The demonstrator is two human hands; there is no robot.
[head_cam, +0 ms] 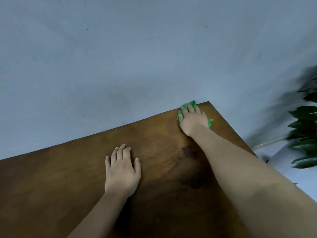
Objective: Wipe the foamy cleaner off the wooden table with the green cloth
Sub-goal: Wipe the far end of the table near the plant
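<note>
My right hand (193,120) presses the green cloth (180,116) flat on the wooden table (68,177), close to its far right corner by the wall. Only the cloth's edges show around my fingers and palm. My left hand (122,169) lies flat on the table's middle with its fingers spread, holding nothing. I see no foam on the visible wood; a darker patch (190,169) lies between my two arms.
A blue-grey wall (120,57) runs along the table's far edge. A plant with dark green leaves (305,129) stands on the floor past the table's right edge.
</note>
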